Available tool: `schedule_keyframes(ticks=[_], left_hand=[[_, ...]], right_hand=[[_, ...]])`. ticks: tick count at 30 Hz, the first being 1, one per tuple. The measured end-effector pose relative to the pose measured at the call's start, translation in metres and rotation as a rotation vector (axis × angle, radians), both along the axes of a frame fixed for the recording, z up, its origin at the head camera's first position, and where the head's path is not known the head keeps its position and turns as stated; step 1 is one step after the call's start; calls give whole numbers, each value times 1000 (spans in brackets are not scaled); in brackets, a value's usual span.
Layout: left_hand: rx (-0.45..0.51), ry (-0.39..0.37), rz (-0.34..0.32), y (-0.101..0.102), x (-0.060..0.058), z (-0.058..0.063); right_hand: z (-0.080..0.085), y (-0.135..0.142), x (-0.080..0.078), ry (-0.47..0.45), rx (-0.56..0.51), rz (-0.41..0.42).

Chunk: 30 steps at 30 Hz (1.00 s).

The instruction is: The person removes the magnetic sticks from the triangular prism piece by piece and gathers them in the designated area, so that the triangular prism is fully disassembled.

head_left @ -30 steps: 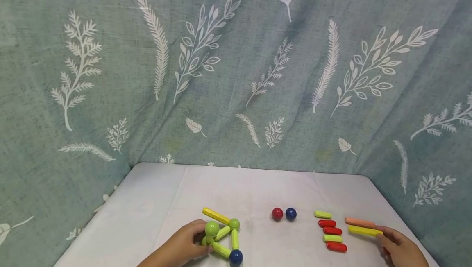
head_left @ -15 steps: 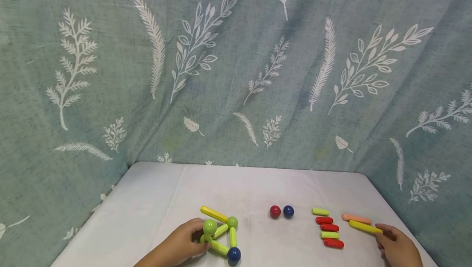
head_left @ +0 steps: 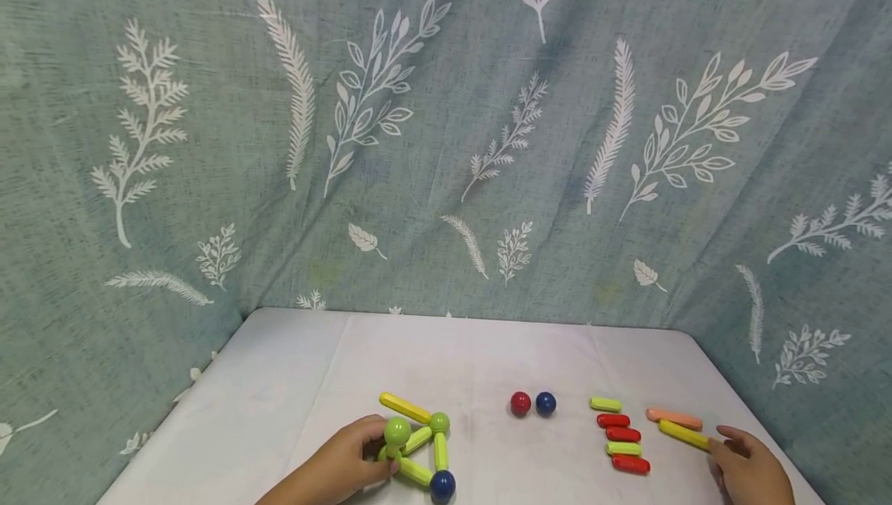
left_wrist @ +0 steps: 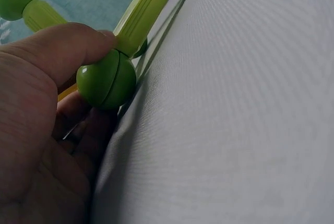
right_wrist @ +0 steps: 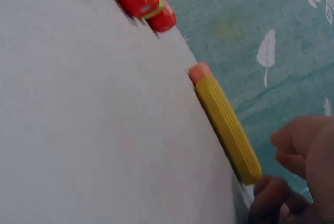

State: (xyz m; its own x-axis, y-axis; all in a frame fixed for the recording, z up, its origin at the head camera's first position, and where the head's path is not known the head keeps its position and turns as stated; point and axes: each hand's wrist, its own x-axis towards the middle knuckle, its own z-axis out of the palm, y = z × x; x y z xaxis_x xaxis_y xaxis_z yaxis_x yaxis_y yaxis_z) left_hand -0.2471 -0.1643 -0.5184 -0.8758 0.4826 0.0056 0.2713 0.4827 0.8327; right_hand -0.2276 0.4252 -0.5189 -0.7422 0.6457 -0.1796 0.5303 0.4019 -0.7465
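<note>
My left hand (head_left: 348, 462) grips a corner of a magnetic stick-and-ball frame. In the left wrist view, its thumb lies over the green ball (left_wrist: 107, 80) where lime sticks (left_wrist: 143, 12) join. The frame includes a raised green ball (head_left: 397, 431), a dark blue ball (head_left: 442, 486) and a yellow stick (head_left: 404, 407) jutting to the back left. At the right, my right hand (head_left: 753, 466) is at the near end of a loose yellow stick (right_wrist: 228, 127). Its thumb and fingers stand apart, not wrapped round the stick, which lies on the table beside an orange stick (head_left: 674, 418).
Several short red and lime sticks (head_left: 623, 434) lie in a column left of the right hand. A red ball (head_left: 520, 403) and a blue ball (head_left: 546, 403) rest side by side mid-table. A green leaf-patterned curtain (head_left: 446, 141) surrounds the white table (head_left: 488, 358).
The right hand's fingers have come off the yellow stick, whose near end has swung slightly toward me. The left hand keeps its grip on the frame.
</note>
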Motion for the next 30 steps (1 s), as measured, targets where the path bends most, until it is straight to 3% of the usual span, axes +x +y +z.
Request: schedule_keyframes(ticks=[5, 10, 16, 24, 30], left_hand=[[5, -12, 7, -3, 2, -1], [5, -17, 13, -3, 3, 0], [-9, 1, 14, 0, 1, 1], [4, -1, 12, -1, 4, 1], [-18, 10, 18, 2, 3, 1]], right_hand=[[14, -29, -2, 111, 39, -62], [32, -59, -6, 174, 15, 5], [46, -95, -13, 216, -5, 154], [60, -153, -22, 226, -135, 421], [64, -196, -24, 259, -207, 573]])
